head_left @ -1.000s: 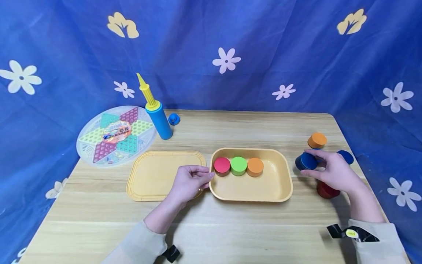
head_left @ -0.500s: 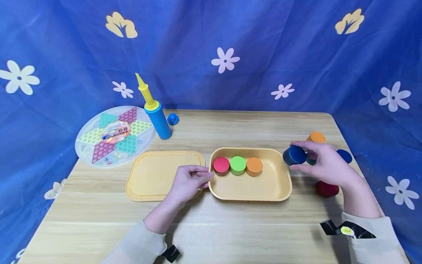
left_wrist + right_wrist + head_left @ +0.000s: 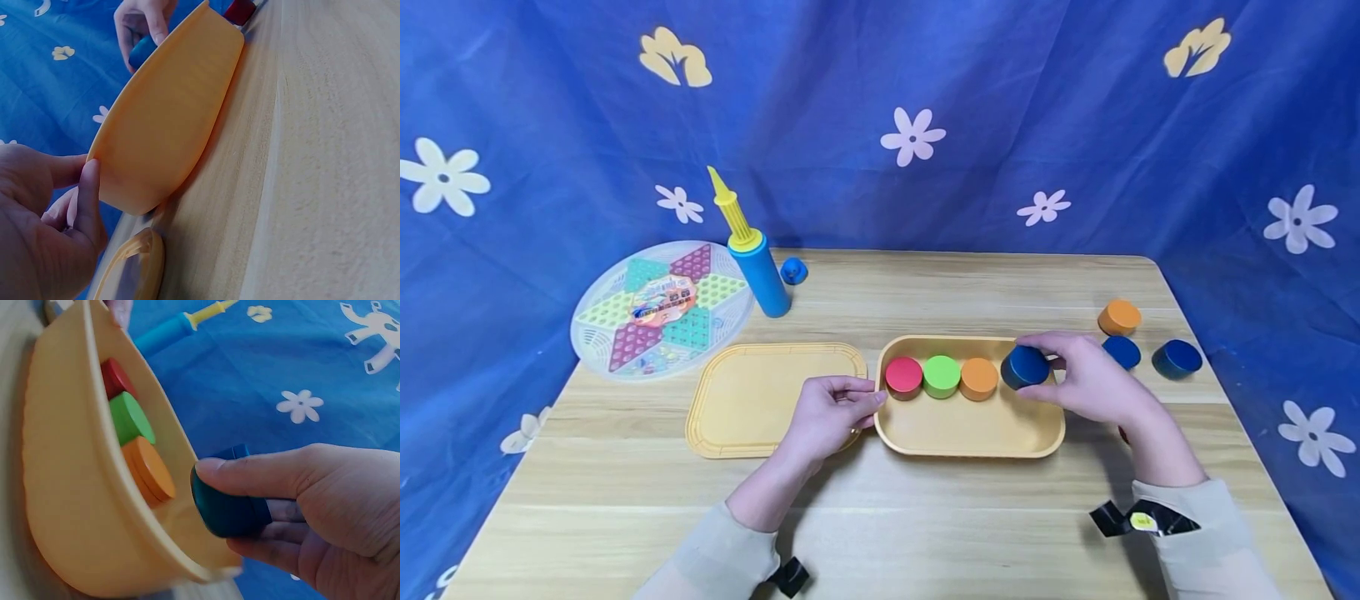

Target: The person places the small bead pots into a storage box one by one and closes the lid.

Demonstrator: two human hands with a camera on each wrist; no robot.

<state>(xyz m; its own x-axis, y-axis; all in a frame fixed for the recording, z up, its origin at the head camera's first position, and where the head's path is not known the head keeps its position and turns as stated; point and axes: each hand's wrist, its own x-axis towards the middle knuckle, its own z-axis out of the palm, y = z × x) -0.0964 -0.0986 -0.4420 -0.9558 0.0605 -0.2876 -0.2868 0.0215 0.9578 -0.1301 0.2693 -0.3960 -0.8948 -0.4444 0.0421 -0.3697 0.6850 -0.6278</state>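
Note:
My right hand [image 3: 1090, 377] pinches a short dark blue cylinder [image 3: 1025, 368] between thumb and fingers, over the right part of a tan plastic box [image 3: 958, 433]. In the right wrist view the blue cylinder [image 3: 225, 503] is tilted, at the box's rim level. A red cylinder [image 3: 904, 377], a green one [image 3: 942, 376] and an orange one [image 3: 979, 378] stand in a row inside the box, along its back. At the box's left end my left hand [image 3: 829, 414] pinches the rim, as the left wrist view also shows. A flat tan lid [image 3: 752, 400] lies to the left, partly behind that hand.
Right of the box stand another orange cylinder [image 3: 1120, 317] and two dark blue cylinders [image 3: 1177, 358]. A red one [image 3: 240, 11] there is mostly hidden by my right arm. At back left are a round game board [image 3: 662, 308], a blue-yellow hand pump [image 3: 763, 271] and a small blue piece [image 3: 793, 271].
My right hand has carried the blue cylinder leftward from the group at the right to over the box. The left hand has stayed on the rim.

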